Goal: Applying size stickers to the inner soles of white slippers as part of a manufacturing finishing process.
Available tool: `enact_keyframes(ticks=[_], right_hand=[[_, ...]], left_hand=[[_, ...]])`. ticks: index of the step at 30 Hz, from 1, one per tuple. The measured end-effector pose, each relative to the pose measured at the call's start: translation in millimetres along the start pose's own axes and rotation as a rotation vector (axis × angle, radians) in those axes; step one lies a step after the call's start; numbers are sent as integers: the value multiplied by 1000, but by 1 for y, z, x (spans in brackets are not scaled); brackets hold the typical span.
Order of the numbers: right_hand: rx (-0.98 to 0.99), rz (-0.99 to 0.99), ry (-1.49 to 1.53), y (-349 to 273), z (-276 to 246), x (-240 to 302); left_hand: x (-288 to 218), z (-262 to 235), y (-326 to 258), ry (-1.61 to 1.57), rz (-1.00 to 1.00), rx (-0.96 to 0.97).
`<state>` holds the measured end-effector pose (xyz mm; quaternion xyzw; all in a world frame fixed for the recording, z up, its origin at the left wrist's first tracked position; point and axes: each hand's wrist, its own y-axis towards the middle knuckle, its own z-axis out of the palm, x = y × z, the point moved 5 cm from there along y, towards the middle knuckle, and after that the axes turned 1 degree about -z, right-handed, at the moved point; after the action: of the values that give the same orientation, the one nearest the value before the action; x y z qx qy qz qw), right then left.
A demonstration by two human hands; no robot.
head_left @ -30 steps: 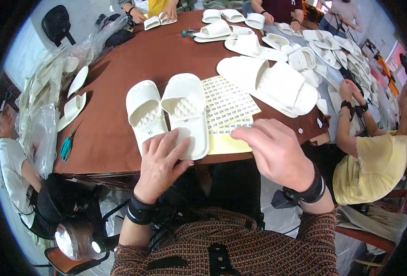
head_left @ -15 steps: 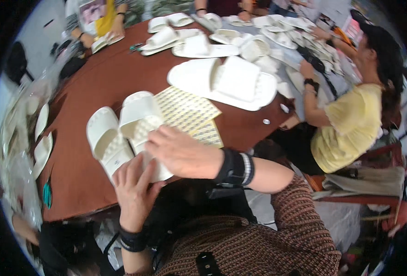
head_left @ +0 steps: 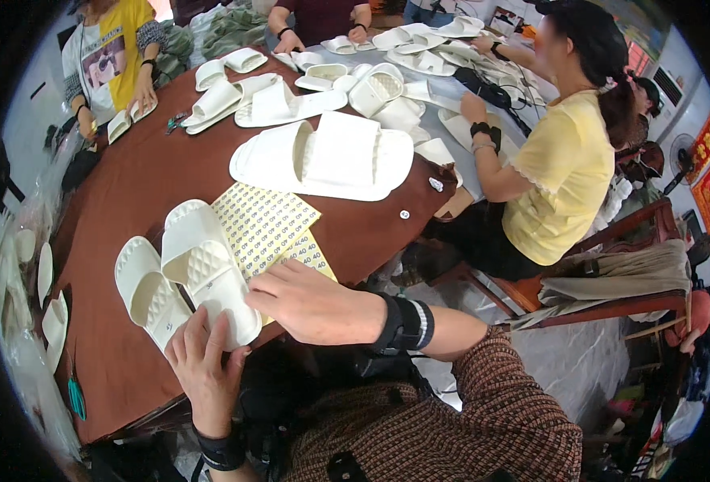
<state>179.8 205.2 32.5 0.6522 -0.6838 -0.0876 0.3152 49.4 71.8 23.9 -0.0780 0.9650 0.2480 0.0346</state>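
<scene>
Two white slippers lie side by side at the near edge of the brown table, toes pointing away. Each insole, of the left slipper (head_left: 140,273) and of the right slipper (head_left: 198,255), bears a small round label. My left hand (head_left: 205,361) holds the right slipper's heel, fingers over the sole and thumb by its edge. Close to that slipper's right edge, my right hand (head_left: 303,304) is closed, fingertips pinched; whatever is in them is hidden. Under that hand's far side are yellow sheets of small round stickers (head_left: 263,221), partly covered by the slipper.
A large white slipper (head_left: 343,153) sits beyond the sheets, with several white pairs farther back. Teal-handled snips (head_left: 76,398) lie at the left edge, near clear plastic wrap (head_left: 18,321). A co-worker in yellow (head_left: 560,169) sits at right; others work across the brown table (head_left: 122,361).
My right hand has moved off the right slipper's insole to its right side, and a label there now shows. My left hand stays at the heel. The whole view has shifted.
</scene>
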Motion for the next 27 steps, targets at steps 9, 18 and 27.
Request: enact_keyframes(ticks=[9, 18, 27], right_hand=[[-564, 465, -126, -103, -90, -52], [-718, 712, -143, -160, -115, -105], [-658, 661, -231, -145, -101, -104]], left_hand=[[2, 0, -3, 32, -7, 14], [4, 4, -2, 29, 9, 18], [2, 2, -4, 33, -23, 45]])
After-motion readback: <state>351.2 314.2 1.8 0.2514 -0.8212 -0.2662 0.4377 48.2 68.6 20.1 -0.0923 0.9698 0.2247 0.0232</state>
